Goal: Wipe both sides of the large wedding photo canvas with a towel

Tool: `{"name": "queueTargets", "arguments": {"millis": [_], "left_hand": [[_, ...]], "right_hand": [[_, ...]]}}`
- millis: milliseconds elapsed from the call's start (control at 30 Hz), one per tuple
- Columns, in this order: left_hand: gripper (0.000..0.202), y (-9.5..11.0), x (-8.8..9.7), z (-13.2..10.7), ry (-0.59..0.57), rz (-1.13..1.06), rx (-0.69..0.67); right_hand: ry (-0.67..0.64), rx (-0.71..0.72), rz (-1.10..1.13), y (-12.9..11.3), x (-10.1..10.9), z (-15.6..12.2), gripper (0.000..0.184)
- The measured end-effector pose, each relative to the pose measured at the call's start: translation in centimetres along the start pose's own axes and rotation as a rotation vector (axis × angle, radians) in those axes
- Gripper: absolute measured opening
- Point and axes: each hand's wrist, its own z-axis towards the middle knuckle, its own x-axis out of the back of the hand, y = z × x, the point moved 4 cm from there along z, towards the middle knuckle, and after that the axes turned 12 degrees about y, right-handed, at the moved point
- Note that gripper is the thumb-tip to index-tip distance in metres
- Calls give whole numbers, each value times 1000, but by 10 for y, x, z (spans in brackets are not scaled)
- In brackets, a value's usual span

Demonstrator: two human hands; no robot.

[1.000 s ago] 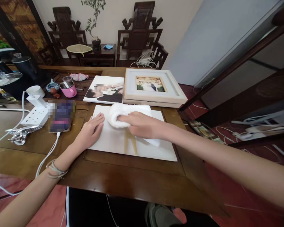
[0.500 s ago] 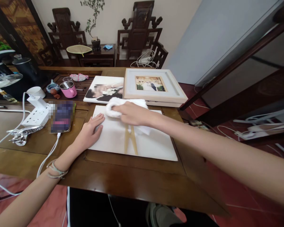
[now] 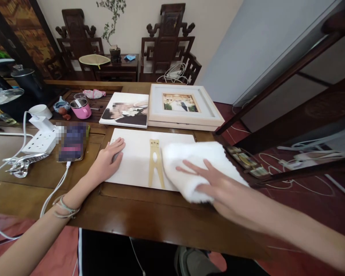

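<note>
A white panel [image 3: 135,157], the back of a picture with a wooden stand piece [image 3: 154,163] on it, lies flat on the wooden table [image 3: 123,214]. My left hand [image 3: 109,159] rests flat on the panel's left edge, fingers stretched out. My right hand [image 3: 211,182] lies spread on a white cloth [image 3: 189,161] that covers the panel's right end. The fingers are apart and pressed onto the cloth.
A framed photo [image 3: 181,104] and an unframed photo canvas [image 3: 125,109] lie behind the panel. To the left are a phone [image 3: 71,142], a white power strip [image 3: 41,140] with cables, a metal clip [image 3: 21,165] and a pink cup [image 3: 80,108]. Carved chairs stand by the far wall.
My right hand has swept the cloth from the panel's far left corner across to its right near end, uncovering the wooden stand piece. My left hand has stayed put.
</note>
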Motion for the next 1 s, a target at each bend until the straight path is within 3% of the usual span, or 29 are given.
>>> {"name": "queueTargets", "arguments": {"millis": [100, 167, 267, 467, 600, 700, 833, 1000], "left_hand": [[44, 0, 0, 0, 5, -3, -1], [43, -1, 0, 0, 9, -8, 8], [43, -1, 0, 0, 12, -16, 17], [44, -1, 1, 0, 11, -15, 4], [44, -1, 1, 0, 11, -20, 3], [43, -1, 1, 1, 11, -25, 3], [44, -1, 0, 0, 0, -11, 1], [44, 0, 0, 0, -1, -12, 11]], "right_hand": [[-54, 65, 73, -30, 3, -16, 41], [-74, 83, 88, -31, 5, -16, 43], [-67, 56, 81, -8, 5, 2, 45], [-81, -42, 1, 57, -6, 68, 45], [-48, -92, -14, 68, -8, 84, 49], [-31, -82, 2, 54, -5, 67, 47], [-49, -80, 60, 9, 2, 27, 44], [-193, -102, 167, -45, 10, -6, 39]]}}
